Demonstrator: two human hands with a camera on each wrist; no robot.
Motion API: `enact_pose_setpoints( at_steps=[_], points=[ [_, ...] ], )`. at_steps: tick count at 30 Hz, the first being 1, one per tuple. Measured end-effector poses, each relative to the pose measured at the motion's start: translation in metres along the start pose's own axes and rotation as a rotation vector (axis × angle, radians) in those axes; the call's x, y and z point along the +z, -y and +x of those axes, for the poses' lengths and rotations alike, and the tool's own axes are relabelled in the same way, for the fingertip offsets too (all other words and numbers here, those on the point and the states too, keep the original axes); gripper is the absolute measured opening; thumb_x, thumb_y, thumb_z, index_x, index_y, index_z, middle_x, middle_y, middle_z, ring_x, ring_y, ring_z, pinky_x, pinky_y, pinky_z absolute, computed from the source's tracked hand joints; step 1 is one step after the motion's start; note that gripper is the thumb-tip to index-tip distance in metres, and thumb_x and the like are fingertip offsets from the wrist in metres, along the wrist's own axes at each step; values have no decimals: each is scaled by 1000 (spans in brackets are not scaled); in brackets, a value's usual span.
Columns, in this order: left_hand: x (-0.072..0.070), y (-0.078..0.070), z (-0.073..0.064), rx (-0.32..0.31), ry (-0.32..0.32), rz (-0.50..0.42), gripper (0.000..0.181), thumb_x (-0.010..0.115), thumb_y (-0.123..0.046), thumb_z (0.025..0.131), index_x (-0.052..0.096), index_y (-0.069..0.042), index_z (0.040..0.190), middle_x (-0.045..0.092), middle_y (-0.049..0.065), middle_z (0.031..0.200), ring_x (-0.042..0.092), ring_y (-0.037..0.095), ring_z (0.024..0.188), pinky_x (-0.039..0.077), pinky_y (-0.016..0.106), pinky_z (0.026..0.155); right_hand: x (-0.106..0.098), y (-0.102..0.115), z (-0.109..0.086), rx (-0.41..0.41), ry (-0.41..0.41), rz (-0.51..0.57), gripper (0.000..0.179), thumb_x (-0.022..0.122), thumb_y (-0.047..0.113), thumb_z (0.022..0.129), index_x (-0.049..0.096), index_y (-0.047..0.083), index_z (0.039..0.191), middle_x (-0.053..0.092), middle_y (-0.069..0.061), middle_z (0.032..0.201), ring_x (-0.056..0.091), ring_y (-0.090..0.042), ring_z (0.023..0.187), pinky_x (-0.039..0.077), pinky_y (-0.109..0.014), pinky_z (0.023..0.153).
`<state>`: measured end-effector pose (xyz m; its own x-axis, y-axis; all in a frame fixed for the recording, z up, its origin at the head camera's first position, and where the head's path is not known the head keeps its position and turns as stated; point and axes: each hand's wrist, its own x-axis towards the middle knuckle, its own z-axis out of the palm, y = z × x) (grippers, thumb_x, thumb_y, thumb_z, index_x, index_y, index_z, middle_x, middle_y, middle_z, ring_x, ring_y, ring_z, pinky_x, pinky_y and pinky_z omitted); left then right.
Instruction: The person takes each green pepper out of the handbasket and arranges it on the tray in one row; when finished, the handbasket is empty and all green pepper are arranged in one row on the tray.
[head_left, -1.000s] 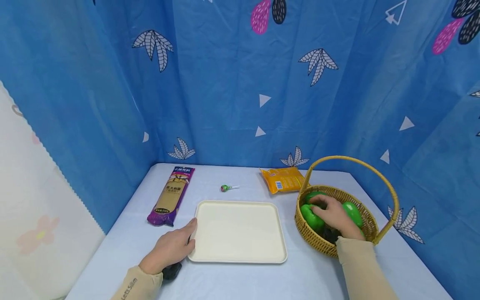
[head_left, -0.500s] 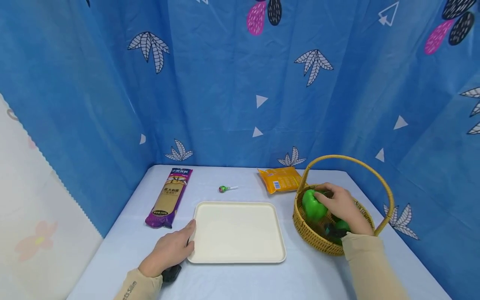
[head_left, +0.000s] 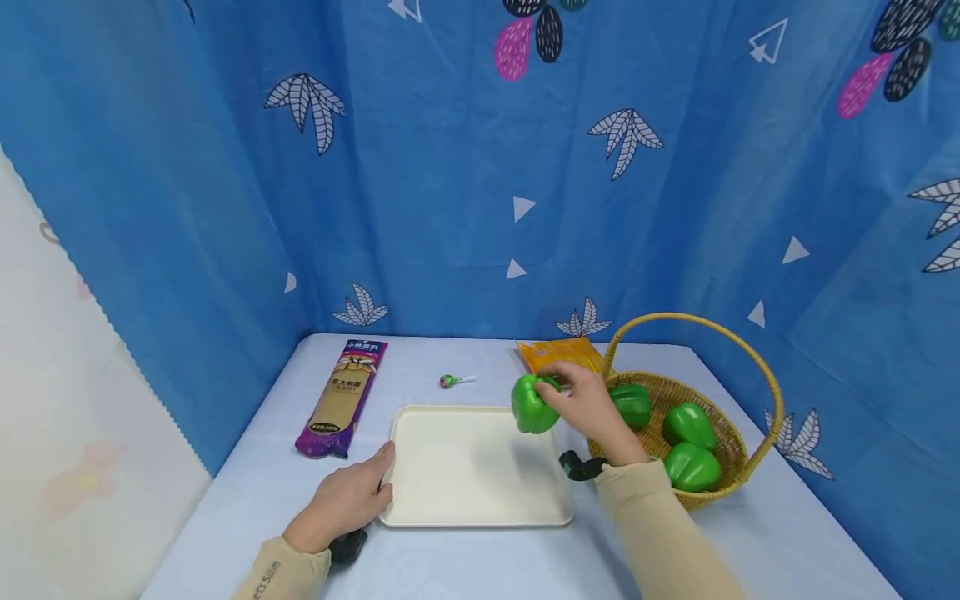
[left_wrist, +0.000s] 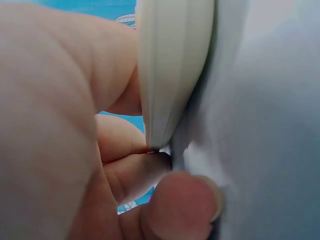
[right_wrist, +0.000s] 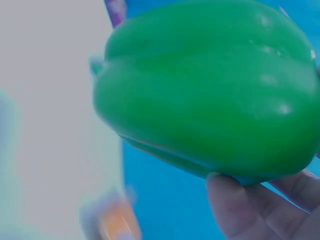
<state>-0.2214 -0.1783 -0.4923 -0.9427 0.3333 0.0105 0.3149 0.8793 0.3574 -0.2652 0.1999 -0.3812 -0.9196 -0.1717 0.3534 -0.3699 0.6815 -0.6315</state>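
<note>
In the head view, my right hand [head_left: 596, 410] holds a green bell pepper [head_left: 531, 406] above the right rear corner of the cream tray [head_left: 476, 467]. Filling much of the right wrist view is that same bell pepper [right_wrist: 205, 90], with fingertips [right_wrist: 232, 205] against its underside. My left hand [head_left: 347, 497] grips the tray's left edge. Close up in the left wrist view, thumb and fingers lie at the tray's rim [left_wrist: 172, 65], and another fingertip [left_wrist: 182, 202] sits low by the tablecloth. Three more green peppers [head_left: 692, 467] lie in the wicker basket [head_left: 652, 442].
A purple pasta packet [head_left: 345, 398] lies left of the tray on the white table. Behind the tray are a lollipop [head_left: 453, 381] and an orange packet [head_left: 558, 353], partly hidden by my right hand. The tall basket handle [head_left: 750, 354] arches at the right. Blue curtains surround the table.
My right hand has lifted one bell pepper out of the basket and carried it left over the tray. The left hand stays at the tray's left edge.
</note>
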Motion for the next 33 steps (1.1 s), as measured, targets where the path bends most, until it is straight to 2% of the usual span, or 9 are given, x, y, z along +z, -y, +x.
enact_pose_setpoints(
  at_steps=[3, 7, 12, 16, 23, 33],
  points=[
    [2, -1, 0, -6, 2, -3, 67, 62, -25, 98, 42, 0, 156, 49, 12, 158, 61, 32, 131, 53, 54, 99, 45, 14, 11, -28, 47, 38, 22, 71, 25, 97, 74, 17, 117, 74, -2, 115, 67, -24, 100, 58, -43, 83],
    [8, -1, 2, -12, 1, -1, 67, 62, -27, 97, 42, -1, 156, 49, 11, 158, 62, 31, 131, 54, 52, 99, 99, 29, 25, -49, 95, 80, 23, 69, 25, 98, 73, 15, 119, 72, -2, 119, 64, -22, 103, 56, -41, 86],
    [10, -5, 4, -5, -5, -18, 68, 62, -27, 97, 41, -2, 156, 49, 10, 158, 67, 27, 121, 57, 51, 93, 141, 44, 38, -52, 125, 66, 29, 68, 26, 98, 72, 10, 123, 70, -5, 123, 62, -20, 101, 55, -38, 87],
    [8, -7, 3, 2, -17, -17, 68, 63, -25, 95, 42, -1, 156, 50, 11, 157, 70, 23, 109, 58, 50, 88, 160, 52, 45, -46, 103, 14, 33, 68, 29, 98, 71, 8, 124, 71, -7, 119, 64, -20, 102, 57, -38, 88],
    [8, -5, 3, 18, -37, 3, 68, 62, -26, 95, 44, 0, 155, 52, 12, 155, 67, 31, 122, 57, 52, 93, 174, 61, 49, -17, 83, -45, 34, 68, 31, 98, 71, 9, 125, 70, -7, 118, 65, -20, 106, 58, -40, 93],
    [4, 1, -1, 4, -35, -1, 68, 64, -26, 94, 45, 1, 154, 52, 13, 154, 67, 31, 122, 57, 52, 94, 185, 72, 49, 0, 101, -99, 34, 69, 35, 98, 70, 14, 125, 69, -5, 117, 65, -17, 101, 59, -38, 91]
  ],
)
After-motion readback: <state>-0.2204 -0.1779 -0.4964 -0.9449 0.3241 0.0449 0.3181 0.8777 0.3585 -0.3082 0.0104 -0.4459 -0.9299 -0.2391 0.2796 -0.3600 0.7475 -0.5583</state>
